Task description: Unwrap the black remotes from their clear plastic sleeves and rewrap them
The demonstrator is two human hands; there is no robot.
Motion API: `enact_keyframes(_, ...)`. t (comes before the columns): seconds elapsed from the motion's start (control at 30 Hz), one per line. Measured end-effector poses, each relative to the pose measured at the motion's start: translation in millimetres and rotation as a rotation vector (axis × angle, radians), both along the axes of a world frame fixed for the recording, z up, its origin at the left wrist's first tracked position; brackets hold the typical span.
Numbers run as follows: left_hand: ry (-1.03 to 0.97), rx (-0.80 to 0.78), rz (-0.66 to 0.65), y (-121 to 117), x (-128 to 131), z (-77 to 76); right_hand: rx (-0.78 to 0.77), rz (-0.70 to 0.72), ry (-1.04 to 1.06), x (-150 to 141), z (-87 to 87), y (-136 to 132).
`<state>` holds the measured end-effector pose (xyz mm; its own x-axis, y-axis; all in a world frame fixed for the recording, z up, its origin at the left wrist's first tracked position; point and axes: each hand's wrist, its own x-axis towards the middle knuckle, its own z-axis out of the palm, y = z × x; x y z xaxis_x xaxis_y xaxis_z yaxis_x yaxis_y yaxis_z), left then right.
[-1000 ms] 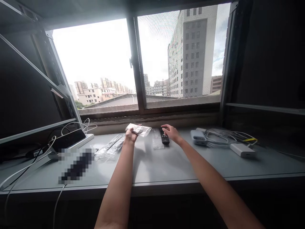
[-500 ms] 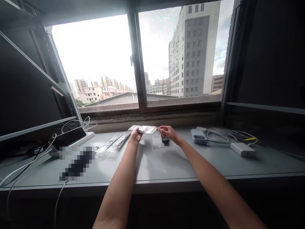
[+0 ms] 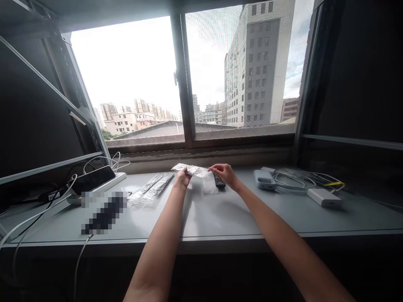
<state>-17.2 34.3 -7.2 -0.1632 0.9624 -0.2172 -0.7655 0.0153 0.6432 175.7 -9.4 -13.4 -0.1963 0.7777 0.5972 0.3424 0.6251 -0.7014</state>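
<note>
My left hand (image 3: pixel 183 178) is closed on a clear plastic bag (image 3: pixel 197 171), held just above the desk with the thumb on top. At the bag's right end, my right hand (image 3: pixel 224 173) pinches the edge between thumb and fingertips. Whatever the bag contains is too glary to make out. Below the right hand a black remote control (image 3: pixel 219 181) lies on the desk. Beside it, partly under the held bag, is a small clear plastic piece (image 3: pixel 210 187). Two long, shiny plastic packets (image 3: pixel 154 188) lie left of my left hand.
On the left stand a dark-screened phone (image 3: pixel 94 180), a white power strip (image 3: pixel 118 181) and loose cables; a blurred-out dark object (image 3: pixel 105 214) is nearer. To the right are a pale-blue power bank (image 3: pixel 264 180), coiled white cables and a white box (image 3: pixel 324 197). A window (image 3: pixel 189 84) rises behind the desk.
The bag's right end has dipped slightly and its top surface shows more. Both hands keep their grip. The whole view has shifted a little.
</note>
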Motion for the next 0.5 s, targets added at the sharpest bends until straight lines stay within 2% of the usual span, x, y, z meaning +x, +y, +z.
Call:
enact_keyframes(0.1, -0.003, 0.013, -0.018, 0.5, -0.1, -0.8, 0.013, -0.067, -0.091, -2.0, -4.9, 2.3)
enact_keyframes(0.23, -0.036, -0.003, 0.022, 1.5, -1.6, -1.0, 0.07, -0.158, -0.077, -1.1, -3.7, 3.5)
enact_keyframes(0.5, -0.077, -0.003, 0.035, 3.9, -1.7, -1.2, 0.083, -0.131, -0.207, -3.7, -1.1, -2.5)
